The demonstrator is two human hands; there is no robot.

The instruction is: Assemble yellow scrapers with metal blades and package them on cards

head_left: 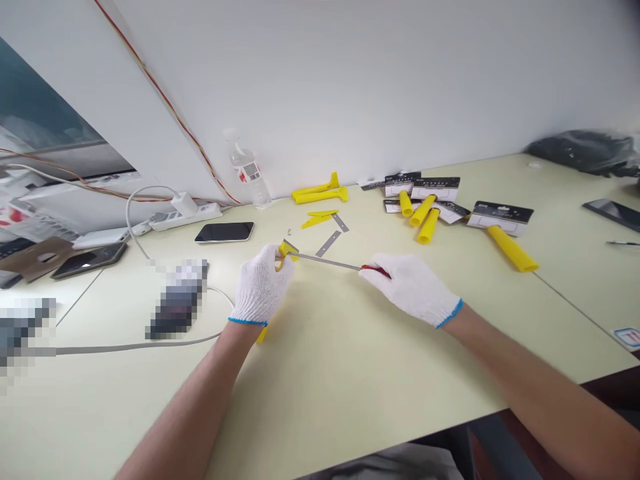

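My left hand (263, 285), in a white knit glove with a blue cuff, is closed round a yellow scraper (287, 249). The scraper's head shows above the fingers, and a bit of yellow pokes out below the wrist. In my gloved right hand (413, 287) is a screwdriver (327, 261) with a red handle and a long thin shaft. Its tip meets the scraper's head; the exact contact is too small to tell. Just beyond lie two loose metal blades (329, 244) and thin yellow plastic pieces (320, 219).
Two yellow scraper handles (320, 195) lie by the wall, beside a plastic bottle (250, 177). Several yellow handles with header cards (513, 248) are at the right. Phones (225, 232), a power strip (195, 215) and cables occupy the left; a black bag (583, 152) is far right.
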